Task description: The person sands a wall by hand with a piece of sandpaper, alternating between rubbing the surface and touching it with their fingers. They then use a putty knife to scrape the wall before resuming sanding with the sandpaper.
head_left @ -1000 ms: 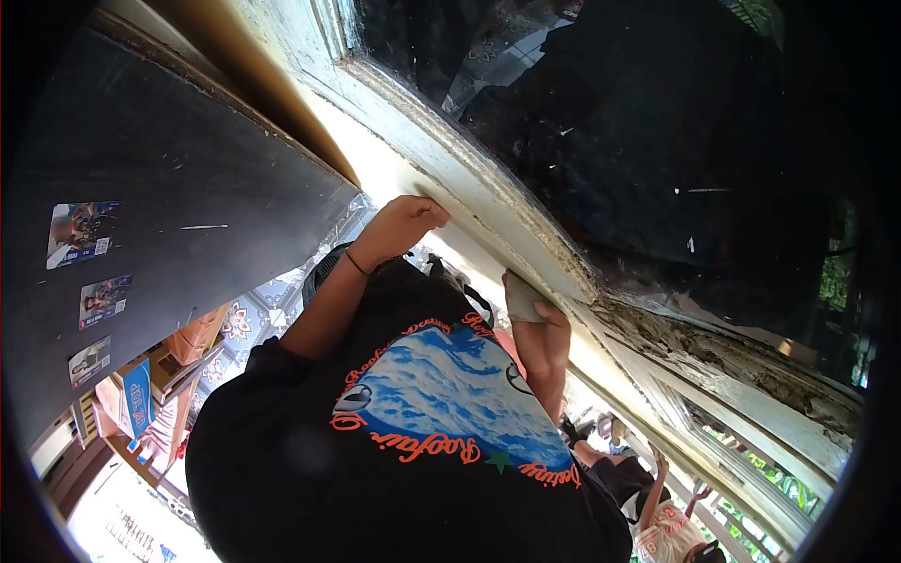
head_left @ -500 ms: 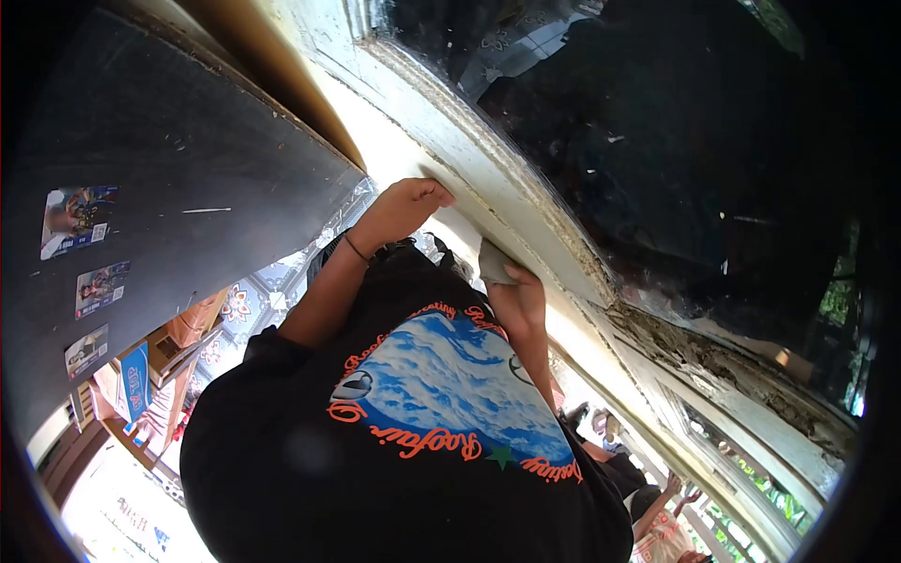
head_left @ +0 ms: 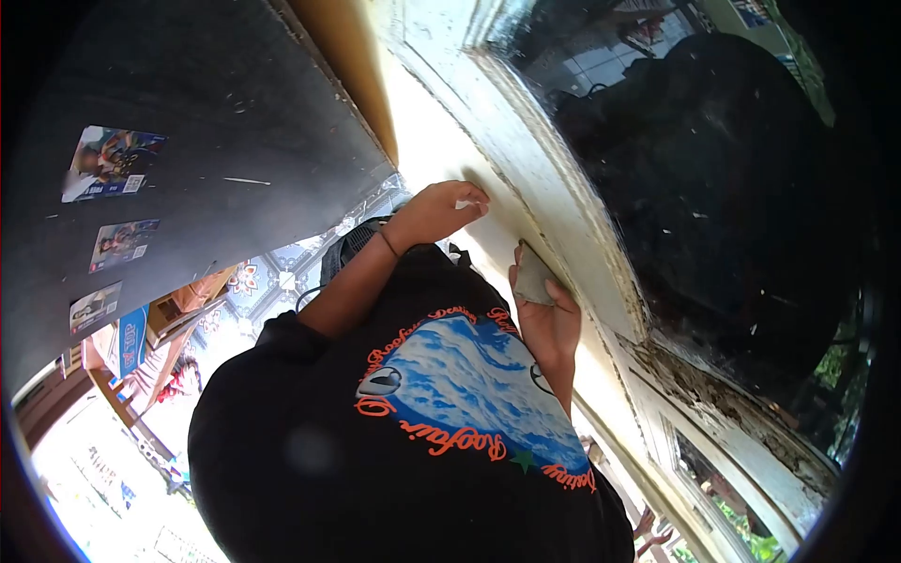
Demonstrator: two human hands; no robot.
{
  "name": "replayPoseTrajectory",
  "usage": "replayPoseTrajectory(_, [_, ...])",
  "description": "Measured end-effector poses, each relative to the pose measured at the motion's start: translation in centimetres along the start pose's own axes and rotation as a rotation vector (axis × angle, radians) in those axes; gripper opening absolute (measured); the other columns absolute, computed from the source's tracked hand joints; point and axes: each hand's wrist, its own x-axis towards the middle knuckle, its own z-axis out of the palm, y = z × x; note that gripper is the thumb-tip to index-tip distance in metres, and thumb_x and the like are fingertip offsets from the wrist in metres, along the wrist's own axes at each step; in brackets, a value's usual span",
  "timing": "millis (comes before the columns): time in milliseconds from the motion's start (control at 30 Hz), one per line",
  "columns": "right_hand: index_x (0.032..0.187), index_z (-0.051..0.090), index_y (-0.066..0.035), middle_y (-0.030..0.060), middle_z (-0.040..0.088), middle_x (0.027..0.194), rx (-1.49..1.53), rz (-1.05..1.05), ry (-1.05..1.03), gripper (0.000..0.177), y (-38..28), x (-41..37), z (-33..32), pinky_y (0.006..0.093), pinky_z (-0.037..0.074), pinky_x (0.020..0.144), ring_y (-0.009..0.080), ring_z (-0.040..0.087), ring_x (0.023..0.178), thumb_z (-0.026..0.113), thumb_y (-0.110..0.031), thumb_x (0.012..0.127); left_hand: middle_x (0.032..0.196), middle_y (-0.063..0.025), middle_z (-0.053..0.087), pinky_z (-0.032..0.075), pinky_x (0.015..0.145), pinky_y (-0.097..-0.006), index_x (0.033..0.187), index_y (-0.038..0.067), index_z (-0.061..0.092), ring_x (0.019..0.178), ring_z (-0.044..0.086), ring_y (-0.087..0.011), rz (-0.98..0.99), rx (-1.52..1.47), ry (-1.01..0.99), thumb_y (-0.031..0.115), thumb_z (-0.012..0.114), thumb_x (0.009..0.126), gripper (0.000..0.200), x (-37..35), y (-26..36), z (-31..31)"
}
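Observation:
My right hand (head_left: 554, 328) is shut on a flat grey piece, like sandpaper (head_left: 535, 275). Its thumb presses on the face, and the piece is close beside the white, worn window frame (head_left: 572, 202); contact is hard to tell. To the left, my left hand (head_left: 439, 214) is raised near the pale wall strip (head_left: 434, 117) under the frame. Its fingers are curled toward the thumb, and anything held in them is too small to make out. A dark band circles that wrist. Below both hands is my black shirt (head_left: 310, 479) with a blue print.
A dark panel (head_left: 216, 122) with several picture cards stands on the left. Dark reflective glass (head_left: 741, 188) fills the right, with rotten wood (head_left: 723, 399) below. Patterned floor tiles (head_left: 282, 272) and a wooden table (head_left: 160, 375) show lower left. Another person's hand (head_left: 652, 535) appears at lower right.
The whole view has shifted, so both hands and the frame appear further right. My left fingers look more curled toward the thumb. The grey piece shows more of its face in my right hand.

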Motion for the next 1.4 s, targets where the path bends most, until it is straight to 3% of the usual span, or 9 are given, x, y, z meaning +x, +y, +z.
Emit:
replayPoseTrajectory(200, [0.128, 0.032, 0.001, 0.018, 0.041, 0.126, -0.104, -0.001, 0.056, 0.052, 0.7, 1.7, -0.2, 0.0438, 0.034, 0.101, 0.0296, 0.039, 0.12, 0.048, 0.0, 0.079, 0.09, -0.0151, 0.061, 0.044, 0.08, -0.0336, 0.095, 0.003, 0.062, 0.088, 0.057, -0.027, 0.025, 0.107, 0.064, 0.03, 0.058, 0.081, 0.03, 0.4, 0.8, -0.9])
replayPoseTrajectory(467, [0.129, 0.033, -0.001, 0.0202, 0.041, 0.127, -0.123, 0.006, 0.105, 0.047, 0.4, 3.2, -2.5, 0.0442, 0.036, 0.099, 0.0316, 0.041, 0.119, 0.046, -0.01, 0.085, 0.105, -0.016, 0.056, 0.039, 0.089, -0.0339, 0.097, 0.004, 0.061, 0.103, 0.051, -0.0284, 0.062, 0.132, 0.171, 0.03, 0.061, 0.08, 0.032, 1.1, 1.8, -1.8])
replayPoseTrajectory(633, [0.122, 0.04, 0.001, 0.0166, 0.05, 0.119, -0.078, -0.088, 0.066, 0.042, -1.7, -0.5, 3.7, 0.0434, 0.043, 0.089, 0.029, 0.05, 0.109, 0.05, -0.01, 0.083, 0.105, -0.0157, 0.056, 0.039, 0.09, -0.0339, 0.098, 0.005, 0.061, 0.104, 0.05, -0.0285, 0.026, 0.147, 0.154, 0.032, 0.061, 0.08, 0.032, 2.0, 3.4, -2.9])
replayPoseTrajectory(800, [0.128, 0.033, 0.003, 0.0211, 0.043, 0.127, -0.145, -0.1, 0.118, 0.047, -0.8, 1.9, -1.4, 0.0467, 0.034, 0.098, 0.0325, 0.041, 0.119, 0.045, -0.011, 0.084, 0.107, -0.0157, 0.054, 0.039, 0.09, -0.0323, 0.101, 0.001, 0.058, 0.104, 0.051, -0.0281, 0.008, 0.156, 0.198, 0.033, 0.062, 0.079, 0.039, 3.7, 3.6, -2.9])
replayPoseTrajectory(867, [0.128, 0.033, 0.002, 0.0202, 0.044, 0.125, -0.131, -0.114, 0.072, 0.048, -2.6, -0.2, 1.4, 0.0453, 0.036, 0.097, 0.0325, 0.042, 0.119, 0.045, -0.011, 0.084, 0.106, -0.0173, 0.054, 0.04, 0.088, -0.0334, 0.115, -0.002, 0.047, 0.102, 0.052, -0.0256, -0.103, 0.105, 0.188, 0.035, 0.063, 0.078, 0.054, 4.1, 4.8, -2.6])
replayPoseTrajectory(1033, [0.125, 0.038, 0.002, 0.0176, 0.049, 0.12, -0.135, -0.158, 0.087, 0.046, -2.1, 0.7, 1.7, 0.0427, 0.04, 0.091, 0.0292, 0.048, 0.111, 0.047, -0.013, 0.083, 0.118, -0.0286, 0.047, 0.038, 0.092, -0.0335, 0.137, -0.003, 0.008, 0.114, 0.046, -0.0304, 0.049, 0.269, 0.377, 0.037, 0.06, 0.08, 0.087, 5.1, 1.6, -3.0])
replayPoseTrajectory(1133, [0.127, 0.032, 0.004, 0.0221, 0.042, 0.126, -0.07, -0.08, 0.104, 0.046, -1.5, 3.2, -0.6, 0.0449, 0.039, 0.094, 0.0343, 0.043, 0.117, 0.043, -0.01, 0.085, 0.126, -0.0315, 0.04, 0.034, 0.096, -0.0311, 0.136, -0.007, 0.005, 0.121, 0.039, -0.0341, -0.159, 0.086, 0.177, 0.039, 0.058, 0.081, 0.089, 5.1, 4.3, -3.5])
replayPoseTrajectory(1267, [0.127, 0.032, 0.005, 0.0243, 0.042, 0.125, -0.049, -0.126, -0.008, 0.047, -3.3, -0.5, 3.8, 0.0475, 0.036, 0.096, 0.0353, 0.043, 0.117, 0.043, -0.008, 0.084, 0.114, -0.0328, 0.048, 0.039, 0.089, -0.0311, 0.133, -0.012, 0.006, 0.11, 0.049, -0.0323, 0.002, 0.136, 0.232, 0.039, 0.056, 0.082, 0.087, 5.3, 1.3, -4.4])
replayPoseTrajectory(1400, [0.127, 0.032, 0.006, 0.0238, 0.043, 0.125, -0.052, -0.083, 0.045, 0.048, -0.9, 1.1, -1.1, 0.0478, 0.035, 0.097, 0.0358, 0.043, 0.117, 0.045, -0.007, 0.082, 0.105, -0.0321, 0.052, 0.041, 0.084, -0.0317, 0.131, -0.014, 0.009, 0.102, 0.053, -0.0313, -0.013, 0.114, 0.237, 0.038, 0.054, 0.084, 0.084, 4.3, 0.2, -2.7])
